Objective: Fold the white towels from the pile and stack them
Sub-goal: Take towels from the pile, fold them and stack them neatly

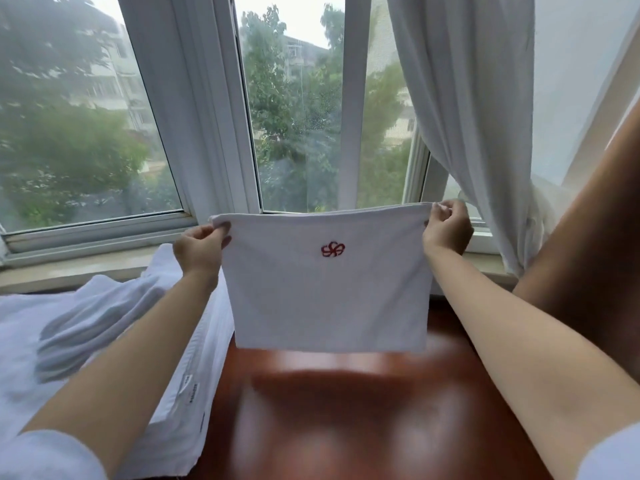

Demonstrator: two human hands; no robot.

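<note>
Sleeves: white cuffs are showing at the bottom corners, nearest the camera, both forearms reaching forward.
Table [346,410]: its glossy red-brown top is lying bare below and between the two arms.
Left hand [199,249]: it is pinching the upper left corner of the towel [329,296].
Right hand [446,230]: it is pinching the upper right corner, well apart from the left hand, keeping the top edge taut.
Towel: it is hanging in the air between the hands, its lower edge just above the table; a red emblem [332,250] is facing the camera.
Pile [86,323]: crumpled white cloth is lying to the left of the left arm, probably more towels, though blur is softening it.
Progress: this towel is looking only partly folded; no finished stack is showing, so most of the work is seemingly remaining.
</note>
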